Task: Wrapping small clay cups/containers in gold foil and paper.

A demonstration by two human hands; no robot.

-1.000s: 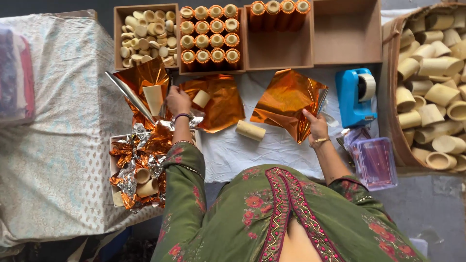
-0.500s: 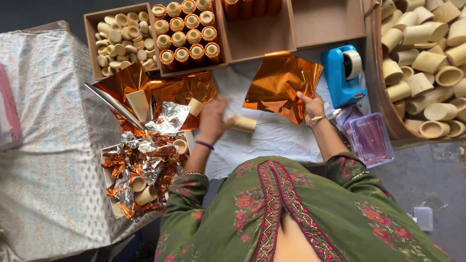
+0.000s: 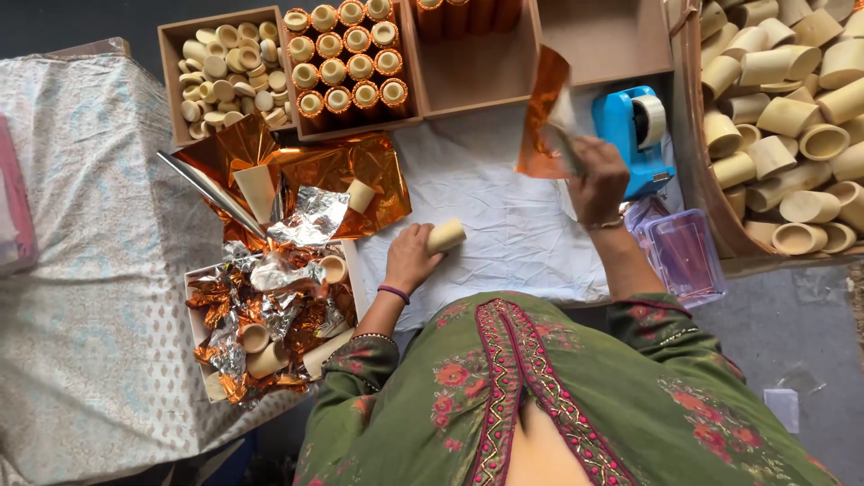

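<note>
My left hand [image 3: 410,258] grips a short cream tube [image 3: 445,236] that lies on the white cloth [image 3: 504,216]. Up in the air over the cloth, my right hand [image 3: 597,178] holds a sheet of orange foil [image 3: 543,112] by its lower edge, close to the blue tape dispenser [image 3: 634,130]. More orange foil sheets [image 3: 346,175] lie spread to the left of the tube, with two cream tubes resting on them.
Cardboard boxes along the top hold plain cream caps [image 3: 220,72] and foil-wrapped tubes [image 3: 346,63]. An open box [image 3: 603,36] stands at top middle. A big bin of cream tubes [image 3: 792,117] is at right. A box of crumpled foil scraps [image 3: 261,315] sits at left, a clear purple container [image 3: 682,256] at right.
My left hand came down from the foil pile and closed on the cream tube on the cloth. My right hand lifted the orange foil sheet off the cloth.
</note>
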